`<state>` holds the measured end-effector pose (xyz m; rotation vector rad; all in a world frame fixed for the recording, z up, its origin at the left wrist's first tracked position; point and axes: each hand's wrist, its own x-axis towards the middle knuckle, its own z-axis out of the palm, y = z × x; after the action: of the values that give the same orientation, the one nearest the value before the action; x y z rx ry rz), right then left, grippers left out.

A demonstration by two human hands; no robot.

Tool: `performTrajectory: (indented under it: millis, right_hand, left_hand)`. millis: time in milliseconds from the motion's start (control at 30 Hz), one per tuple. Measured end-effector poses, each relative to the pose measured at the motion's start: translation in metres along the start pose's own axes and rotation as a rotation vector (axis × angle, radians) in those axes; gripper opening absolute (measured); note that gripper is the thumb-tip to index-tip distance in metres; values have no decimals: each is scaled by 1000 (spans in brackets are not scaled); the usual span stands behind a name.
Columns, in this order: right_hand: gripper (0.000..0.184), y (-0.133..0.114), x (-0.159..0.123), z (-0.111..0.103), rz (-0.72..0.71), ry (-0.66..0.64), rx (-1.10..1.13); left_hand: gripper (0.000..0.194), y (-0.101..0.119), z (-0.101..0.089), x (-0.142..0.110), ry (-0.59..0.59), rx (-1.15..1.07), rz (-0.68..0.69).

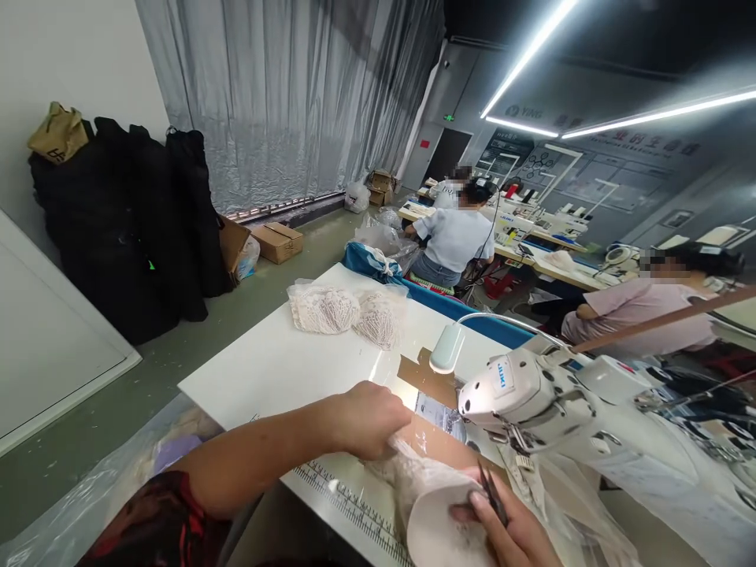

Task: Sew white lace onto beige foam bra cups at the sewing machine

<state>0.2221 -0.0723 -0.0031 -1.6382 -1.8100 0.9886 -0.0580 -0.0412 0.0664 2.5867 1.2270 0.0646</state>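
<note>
My left hand (372, 417) is closed, its fingers gripping the gathered edge of a white lace bra piece (428, 480). Its pale moulded cup (446, 524) faces me over the table's front edge. My right hand (513, 528) is closed at the cup's right side, thumb on its rim. Dark pointed thread snips (491, 492) also sit in that hand, tips upward. Just beyond stands a white sewing machine (508, 390), its needle area close to both hands. Another pair of lace cups (348, 313) lies on the far part of the table.
A lamp (447, 349) on a bent neck hangs over the white table (277, 370). A ruler strip (348, 504) runs along the front edge. Blue cloth (372, 262) borders the far side. People sit at other machines beyond. Cardboard boxes (277, 242) stand on the floor.
</note>
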Motion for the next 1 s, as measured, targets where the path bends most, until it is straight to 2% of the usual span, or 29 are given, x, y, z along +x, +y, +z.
performTrajectory:
  millis: [33,133,233,300,333,367,400,467,533,667,833,933,1000]
  right_hand:
    - [51,-10,5,7,-24,-26,29]
    - [42,-48,30,30,-249,-127,16]
    - [32,-92,72,51,-603,-48,-44]
    - [33,-114,107,63,-778,87,-83]
    - [34,-121,124,69,-823,137,-99]
    - [36,-125,141,75,-825,151,-129]
    - [39,-125,156,81,-784,125,-188]
    - [41,-116,175,90,-728,88,-240]
    - [42,-98,177,94,-683,43,-291]
    - [38,-66,141,84,-664,-57,-381]
    - [40,-44,82,49,-749,-165,-537]
    - [44,-25,62,34,-777,-90,-559]
    - [46,-13,54,30,-770,8,-541]
  left_hand:
    - [13,-6,-4,-7,31,1,-46]
    - [15,-35,-22,-21,190,51,-258]
    - [30,-75,-48,-25,505,179,-459]
    - [36,-102,-62,-22,706,234,-519]
    - [38,-115,-65,-20,743,237,-541]
    - [40,-126,-65,-18,719,222,-558]
    - [42,-135,-62,-17,642,195,-567]
    - [44,-146,-47,-18,500,146,-555]
    - [51,-148,-27,-26,397,103,-531]
    - [59,-130,16,-61,306,20,-484]
    - [56,-99,75,-106,319,-19,-412]
    - [54,-88,104,-115,429,72,-463]
    - [52,-83,112,-115,493,114,-515]
